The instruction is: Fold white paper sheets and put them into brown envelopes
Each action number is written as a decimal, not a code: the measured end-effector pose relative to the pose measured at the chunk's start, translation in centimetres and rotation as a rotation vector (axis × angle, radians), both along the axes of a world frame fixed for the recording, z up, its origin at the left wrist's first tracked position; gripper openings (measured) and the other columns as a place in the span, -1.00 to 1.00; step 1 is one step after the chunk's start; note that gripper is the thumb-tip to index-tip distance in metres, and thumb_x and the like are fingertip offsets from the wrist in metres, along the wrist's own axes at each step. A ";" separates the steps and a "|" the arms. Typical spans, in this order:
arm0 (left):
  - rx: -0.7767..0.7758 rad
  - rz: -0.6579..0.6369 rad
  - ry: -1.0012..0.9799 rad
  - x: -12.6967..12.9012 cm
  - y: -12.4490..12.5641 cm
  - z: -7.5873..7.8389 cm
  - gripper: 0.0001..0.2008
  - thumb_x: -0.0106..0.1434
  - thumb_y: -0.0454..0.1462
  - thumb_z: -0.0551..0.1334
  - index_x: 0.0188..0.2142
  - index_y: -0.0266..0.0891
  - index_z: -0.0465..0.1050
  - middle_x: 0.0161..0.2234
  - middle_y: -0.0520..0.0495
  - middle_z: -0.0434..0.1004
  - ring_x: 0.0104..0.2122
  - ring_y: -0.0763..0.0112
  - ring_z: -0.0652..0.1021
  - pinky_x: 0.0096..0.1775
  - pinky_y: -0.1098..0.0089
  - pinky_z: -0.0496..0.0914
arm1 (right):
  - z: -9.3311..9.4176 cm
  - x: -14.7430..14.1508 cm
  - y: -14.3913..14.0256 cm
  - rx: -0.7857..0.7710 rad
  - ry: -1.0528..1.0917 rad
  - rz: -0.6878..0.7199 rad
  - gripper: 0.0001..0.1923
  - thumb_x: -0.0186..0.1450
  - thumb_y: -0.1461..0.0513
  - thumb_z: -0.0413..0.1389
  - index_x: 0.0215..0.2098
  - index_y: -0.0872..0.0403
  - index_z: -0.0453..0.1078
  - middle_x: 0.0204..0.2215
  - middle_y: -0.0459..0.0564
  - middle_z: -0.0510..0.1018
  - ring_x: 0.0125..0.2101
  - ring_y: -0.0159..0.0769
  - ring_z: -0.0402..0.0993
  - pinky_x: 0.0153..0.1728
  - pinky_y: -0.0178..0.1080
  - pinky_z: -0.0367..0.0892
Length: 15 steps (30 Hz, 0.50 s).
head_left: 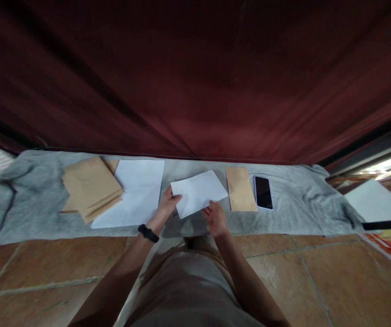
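On the grey cloth (28,200) spread over the tiled floor, a stack of brown envelopes (91,186) lies fanned at the left, with white sheets (137,190) just beside it, both within easy reach. The left hand (168,204) pinches the left edge of a folded white paper (198,193), while the right hand (216,218) grips its lower edge, holding it slightly raised over the cloth's middle. To the right lie a single brown envelope (240,188) and a phone (263,192), side by side.
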<state>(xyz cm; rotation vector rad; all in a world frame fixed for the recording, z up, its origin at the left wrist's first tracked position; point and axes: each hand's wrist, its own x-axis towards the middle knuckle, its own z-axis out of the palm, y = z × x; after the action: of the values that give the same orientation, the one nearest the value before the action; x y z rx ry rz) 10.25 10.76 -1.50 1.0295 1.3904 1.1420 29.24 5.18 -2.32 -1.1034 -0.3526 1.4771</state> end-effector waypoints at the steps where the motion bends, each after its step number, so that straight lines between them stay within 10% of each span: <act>1: 0.008 -0.024 0.035 -0.4 0.4 -0.2 -0.45 -0.01 -0.27 0.34 0.03 -0.28 0.44 -0.20 -0.13 0.65 -0.21 0.12 0.64 -0.13 0.16 0.53 | -0.2 0.2 -0.4 -0.024 0.014 0.024 -0.80 0.19 0.11 0.26 -0.27 -0.03 0.39 -0.24 -0.06 0.68 -0.22 -0.23 0.64 -0.15 -0.18 0.55; 8: 0.030 -0.256 0.413 -2.9 3.0 -0.6 -0.43 0.05 -0.36 0.21 0.11 -0.29 0.41 -0.11 -0.16 0.64 -0.12 0.11 0.63 -0.02 0.13 0.52 | -1.2 1.8 -3.3 -0.122 -0.041 0.343 -0.69 0.20 0.05 0.28 -0.19 0.06 0.53 -0.20 0.13 0.69 -0.28 -0.12 0.64 -0.17 -0.04 0.53; 15: 0.036 -0.392 0.521 -3.4 4.3 0.4 -0.44 0.10 -0.36 0.19 0.14 -0.31 0.42 -0.14 -0.10 0.66 -0.14 0.14 0.63 -0.02 0.18 0.51 | -0.5 2.4 -1.4 0.326 -0.729 0.327 -0.70 0.38 0.08 0.09 -0.06 0.01 0.57 -0.05 0.08 0.65 -0.02 -0.13 0.57 0.12 -0.03 0.43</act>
<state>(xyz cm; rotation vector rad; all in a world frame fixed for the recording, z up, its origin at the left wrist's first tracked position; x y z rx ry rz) 6.89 15.04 -1.13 1.6207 1.4708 0.6316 31.60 3.83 -2.80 -1.3252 -1.2855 1.1796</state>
